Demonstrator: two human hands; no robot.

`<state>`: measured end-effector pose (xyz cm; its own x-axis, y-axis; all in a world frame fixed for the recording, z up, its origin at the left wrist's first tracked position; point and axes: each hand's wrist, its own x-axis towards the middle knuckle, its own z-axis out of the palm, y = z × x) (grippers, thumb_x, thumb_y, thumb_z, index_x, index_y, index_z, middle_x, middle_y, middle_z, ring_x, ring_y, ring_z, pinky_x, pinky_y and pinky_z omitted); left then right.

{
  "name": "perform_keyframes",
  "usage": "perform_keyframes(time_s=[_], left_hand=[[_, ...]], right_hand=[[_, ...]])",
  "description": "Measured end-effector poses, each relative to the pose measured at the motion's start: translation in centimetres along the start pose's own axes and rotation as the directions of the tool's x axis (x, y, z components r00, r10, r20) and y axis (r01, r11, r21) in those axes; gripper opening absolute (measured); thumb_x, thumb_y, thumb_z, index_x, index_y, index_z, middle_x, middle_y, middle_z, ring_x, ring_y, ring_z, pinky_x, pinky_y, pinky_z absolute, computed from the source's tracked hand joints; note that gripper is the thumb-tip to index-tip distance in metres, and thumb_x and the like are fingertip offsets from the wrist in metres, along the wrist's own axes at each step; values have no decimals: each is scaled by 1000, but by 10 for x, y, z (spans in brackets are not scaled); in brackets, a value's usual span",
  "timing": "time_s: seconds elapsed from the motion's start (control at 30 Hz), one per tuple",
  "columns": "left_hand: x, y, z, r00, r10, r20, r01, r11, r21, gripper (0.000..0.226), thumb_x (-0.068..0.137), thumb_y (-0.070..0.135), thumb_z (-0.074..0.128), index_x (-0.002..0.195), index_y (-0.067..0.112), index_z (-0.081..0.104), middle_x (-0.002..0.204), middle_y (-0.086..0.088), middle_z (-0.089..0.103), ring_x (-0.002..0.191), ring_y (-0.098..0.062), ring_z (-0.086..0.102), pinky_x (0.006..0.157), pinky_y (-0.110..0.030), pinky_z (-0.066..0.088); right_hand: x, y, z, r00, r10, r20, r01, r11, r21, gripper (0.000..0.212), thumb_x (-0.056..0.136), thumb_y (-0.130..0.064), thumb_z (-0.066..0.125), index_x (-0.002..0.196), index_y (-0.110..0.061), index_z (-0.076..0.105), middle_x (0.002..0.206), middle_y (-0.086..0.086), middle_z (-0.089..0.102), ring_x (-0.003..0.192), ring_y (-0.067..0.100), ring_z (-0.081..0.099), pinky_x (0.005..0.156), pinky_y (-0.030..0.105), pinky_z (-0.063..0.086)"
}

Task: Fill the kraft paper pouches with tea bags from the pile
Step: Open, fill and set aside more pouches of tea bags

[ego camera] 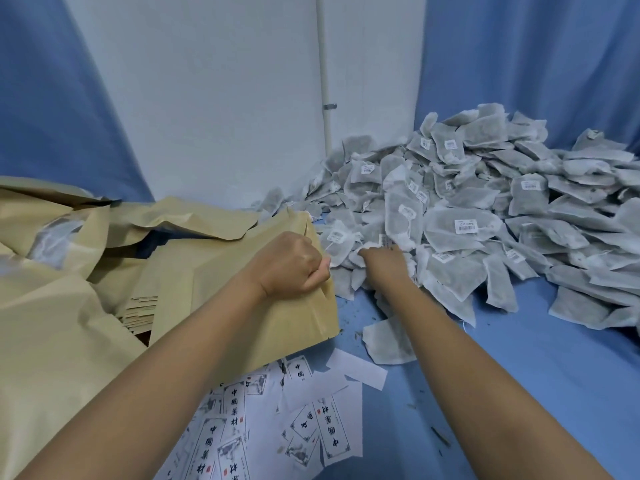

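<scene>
From where I stand, the left hand is balled tight on the near rim of a pouch, fingers curled over the paper edge, holding its mouth up toward the pile. The pile banks against the wall and spreads rightward over the blue cloth. The right hand reaches into the pile's near-left edge, just beside the pouch mouth. Its fingertips are buried among the tea bags, so I cannot tell whether it has hold of one or merely lies spread over them. The bags look light and soft: thin fibre pillows of loose leaf, each with a string and a small tag, likely to snag on its neighbours. Crumbs on the cloth suggest they shed if handled roughly. I would take them by the flat body, a few at a time, never by the string. The pouch seems light too, stiff enough to crease but apt to slump shut, so the rim is the right place to grip it. One stray bag lies alone beneath the right forearm. Printed labels are scattered nearest me, and a stack of flat pouches sits in torn wrapping to the left.
</scene>
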<state>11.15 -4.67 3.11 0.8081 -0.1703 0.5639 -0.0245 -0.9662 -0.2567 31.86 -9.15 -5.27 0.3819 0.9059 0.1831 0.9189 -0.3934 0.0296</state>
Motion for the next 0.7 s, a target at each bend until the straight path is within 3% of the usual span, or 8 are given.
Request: perform_keyframes(time_s=[0.1,0.17,0.23,0.3,0.4,0.5,0.6,0.7], left_hand=[[-1,0,1,1000,14,-11,-14,1000,-3,48,86,14,38,39,3,46,36,-8,42,34,-24,37,44,-23,35],[-2,0,2,1000,11,-17,-11,1000,-1,48,86,14,39,40,3,47,37,-8,43,34,-25,38,44,-23,36],[-4,1,2,999,3,-39,-3,1000,8,47,85,13,39,39,3,46,37,-7,43,33,-25,36,43,-24,39],[-5,2,1,998,5,-67,-4,1000,20,47,85,13,39,39,4,45,37,-7,43,33,-24,34,43,-26,41],[-4,7,-2,992,22,-121,-17,999,37,46,85,13,40,40,5,44,39,-7,44,34,-24,34,43,-28,43],[-1,15,-4,981,18,-194,-2,997,83,45,82,13,45,38,8,45,38,-7,43,33,-24,38,44,-21,35],[-6,16,-8,952,-84,-294,111,991,74,44,82,14,45,38,6,48,39,-8,43,35,-22,40,46,-22,27],[-17,8,-16,902,-220,-372,228,973,-22,45,87,14,39,44,4,47,45,-10,43,41,-23,38,49,-29,28]], right_hand=[[-7,6,-5,995,-12,-99,34,973,228,15,77,-24,56,91,-19,56,89,4,64,92,27,57,76,33,33],[-21,6,-14,974,129,-187,-3,830,558,12,82,-26,53,87,-17,58,82,2,64,79,21,57,67,30,38],[-37,4,-27,919,340,-202,3,506,863,11,84,-30,57,77,-21,57,68,-8,62,63,6,55,56,14,41],[-51,1,-42,908,411,-77,86,-2,996,8,83,-16,66,77,-21,63,66,-9,67,66,5,62,58,11,46],[-68,-4,-56,991,121,64,31,-656,754,19,80,-10,65,99,-6,64,94,11,67,94,25,62,92,38,49],[-80,-30,-61,990,-108,89,-139,-710,690,32,78,-22,65,102,-1,61,93,14,68,86,25,66,83,36,55],[-86,-51,-56,989,-99,114,-151,-626,765,36,79,-22,65,106,2,62,97,17,67,90,27,65,87,38,52],[-89,-52,-51,990,-75,122,-142,-388,911,18,86,-10,63,102,-3,64,91,11,69,88,24,67,79,33,55]])
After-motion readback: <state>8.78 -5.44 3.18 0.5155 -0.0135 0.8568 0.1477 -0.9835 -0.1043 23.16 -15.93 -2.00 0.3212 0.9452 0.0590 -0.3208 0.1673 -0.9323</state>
